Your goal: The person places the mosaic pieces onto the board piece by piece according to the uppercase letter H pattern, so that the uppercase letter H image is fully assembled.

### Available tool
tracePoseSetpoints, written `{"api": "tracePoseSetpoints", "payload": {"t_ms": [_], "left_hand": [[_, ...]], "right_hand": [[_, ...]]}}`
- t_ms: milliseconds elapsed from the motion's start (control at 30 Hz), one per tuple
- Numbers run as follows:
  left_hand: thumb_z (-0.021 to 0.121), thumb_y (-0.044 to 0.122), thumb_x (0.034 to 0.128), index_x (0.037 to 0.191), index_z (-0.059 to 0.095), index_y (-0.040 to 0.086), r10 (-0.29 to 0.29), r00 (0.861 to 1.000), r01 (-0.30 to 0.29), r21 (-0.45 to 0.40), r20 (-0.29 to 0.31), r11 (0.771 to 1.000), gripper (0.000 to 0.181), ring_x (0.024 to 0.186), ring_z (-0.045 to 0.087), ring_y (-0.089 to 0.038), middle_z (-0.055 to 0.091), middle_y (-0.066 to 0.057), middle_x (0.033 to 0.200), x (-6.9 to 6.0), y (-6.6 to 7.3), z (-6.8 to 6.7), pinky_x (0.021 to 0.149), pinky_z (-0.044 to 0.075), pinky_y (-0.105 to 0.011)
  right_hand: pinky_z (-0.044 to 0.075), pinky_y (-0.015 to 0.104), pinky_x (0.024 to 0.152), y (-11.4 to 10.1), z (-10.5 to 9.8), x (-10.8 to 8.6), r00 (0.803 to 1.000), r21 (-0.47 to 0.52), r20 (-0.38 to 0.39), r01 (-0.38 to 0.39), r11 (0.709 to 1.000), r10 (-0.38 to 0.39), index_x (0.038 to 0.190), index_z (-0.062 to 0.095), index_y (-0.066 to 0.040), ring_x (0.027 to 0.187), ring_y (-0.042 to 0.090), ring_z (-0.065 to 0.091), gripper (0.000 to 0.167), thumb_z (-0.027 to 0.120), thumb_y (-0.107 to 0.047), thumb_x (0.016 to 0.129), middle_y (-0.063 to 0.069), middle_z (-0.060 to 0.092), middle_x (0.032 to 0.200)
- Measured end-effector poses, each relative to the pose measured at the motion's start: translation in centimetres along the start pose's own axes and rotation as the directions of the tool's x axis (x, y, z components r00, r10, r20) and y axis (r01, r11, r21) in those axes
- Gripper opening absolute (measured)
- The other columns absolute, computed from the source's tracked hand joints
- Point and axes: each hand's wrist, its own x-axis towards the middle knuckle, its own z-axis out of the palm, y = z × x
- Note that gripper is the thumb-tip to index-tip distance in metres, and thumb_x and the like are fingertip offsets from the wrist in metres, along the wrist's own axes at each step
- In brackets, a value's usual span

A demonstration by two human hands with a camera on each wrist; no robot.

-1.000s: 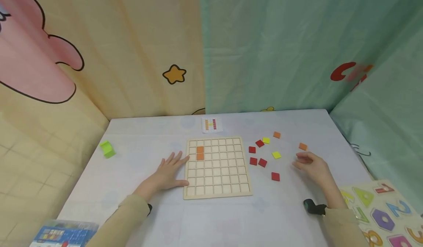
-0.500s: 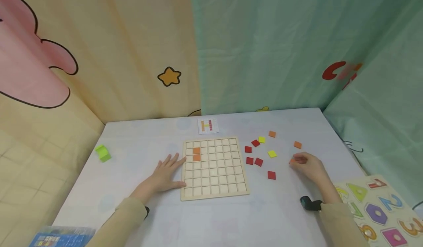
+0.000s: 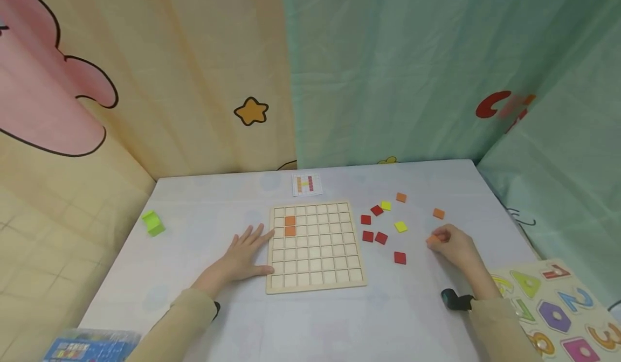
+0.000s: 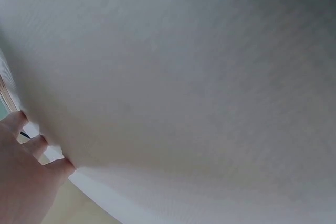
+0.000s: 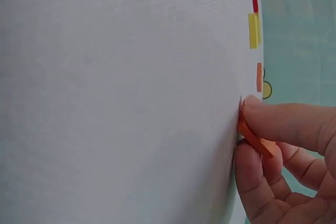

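The wooden grid board (image 3: 315,254) lies mid-table, with two orange tiles (image 3: 290,225) one below the other in its second column. My left hand (image 3: 241,257) rests flat with spread fingers, its thumb and a fingertip touching the board's left edge. To the right of the board, my right hand (image 3: 456,248) pinches an orange tile (image 3: 433,239) at the table; in the right wrist view that tile (image 5: 257,140) sits tilted between thumb and fingers. Between board and right hand lie several red tiles (image 3: 380,238), two yellow ones (image 3: 400,227) and an orange one (image 3: 401,197); another orange tile (image 3: 439,213) lies behind the right hand.
A small pattern card (image 3: 307,185) lies behind the board. At the far left is a green block (image 3: 153,223). A blue package (image 3: 87,348) occupies the near left corner, and a puzzle board with numbers and shapes (image 3: 558,292) the near right. Curtains stand behind the table.
The right hand has taken hold of an orange tile between thumb and fingers, where a second ago its fingers showed none. The left hand has stayed beside the board. The head view has shifted slightly.
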Motion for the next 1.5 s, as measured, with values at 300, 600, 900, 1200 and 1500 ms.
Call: {"api": "tracePoseSetpoints", "payload": {"t_ms": [300, 600, 900, 1200, 1500], "left_hand": [[0.073, 0.06, 0.0781, 0.157, 0.027, 0.021, 0.0, 1.0, 0.0, 0.027, 0.0, 1.0, 0.099, 0.152, 0.006, -0.044, 0.014, -0.016, 0.165, 0.4, -0.1, -0.1, 0.118, 0.006, -0.068], [0.074, 0.059, 0.0783, 0.157, 0.027, 0.02, -0.017, 1.0, 0.016, 0.02, 0.013, 1.0, 0.099, 0.152, 0.004, -0.043, 0.013, -0.015, 0.165, 0.2, -0.1, -0.6, 0.118, 0.004, -0.068], [0.073, 0.056, 0.0809, 0.157, 0.028, 0.019, 0.017, 1.0, -0.017, -0.006, 0.014, 1.0, 0.096, 0.151, 0.006, -0.045, 0.014, -0.018, 0.165, -0.3, 0.0, -0.7, 0.117, 0.005, -0.07], [0.073, 0.056, 0.0808, 0.157, 0.028, 0.02, 0.021, 1.0, -0.021, -0.003, 0.006, 1.0, 0.095, 0.152, 0.005, -0.044, 0.014, -0.016, 0.165, -0.3, -0.2, -0.5, 0.117, 0.005, -0.069], [0.074, 0.055, 0.0808, 0.157, 0.027, 0.021, 0.003, 0.999, -0.002, -0.025, 0.032, 1.0, 0.096, 0.152, 0.003, -0.043, 0.012, -0.015, 0.166, -0.3, 0.3, -0.5, 0.118, 0.004, -0.068]], "right_hand": [[0.055, 0.029, 0.071, -3.6, 1.6, -1.2, 0.998, 0.107, -0.004, 0.069, 0.992, -0.069, 0.107, 0.06, 0.001, 0.089, 0.028, 0.06, 0.026, 0.072, -0.014, 0.089, 0.021, 0.065, 0.103], [0.056, 0.022, 0.075, -13.4, 8.8, -1.2, 0.958, 0.448, 0.074, 0.215, 0.868, -0.276, 0.107, 0.068, -0.008, 0.088, 0.017, 0.067, 0.027, 0.079, -0.017, 0.084, 0.007, 0.071, 0.102], [0.056, 0.028, 0.078, -21.5, 15.4, -0.4, 0.898, 0.426, 0.153, 0.316, 0.848, -0.412, 0.103, 0.073, -0.012, 0.088, 0.014, 0.068, 0.017, 0.076, -0.017, 0.087, 0.002, 0.073, 0.097], [0.052, 0.026, 0.072, -23.8, 17.1, 0.3, 0.877, 0.258, 0.212, 0.376, 0.89, -0.432, 0.096, 0.073, -0.009, 0.078, 0.011, 0.061, 0.01, 0.073, -0.009, 0.086, 0.001, 0.07, 0.088], [0.052, 0.027, 0.073, -24.1, 17.5, 0.3, 0.872, 0.089, 0.236, 0.421, 0.903, -0.43, 0.089, 0.072, -0.006, 0.078, 0.013, 0.057, 0.003, 0.073, -0.008, 0.087, 0.003, 0.066, 0.088]]}}
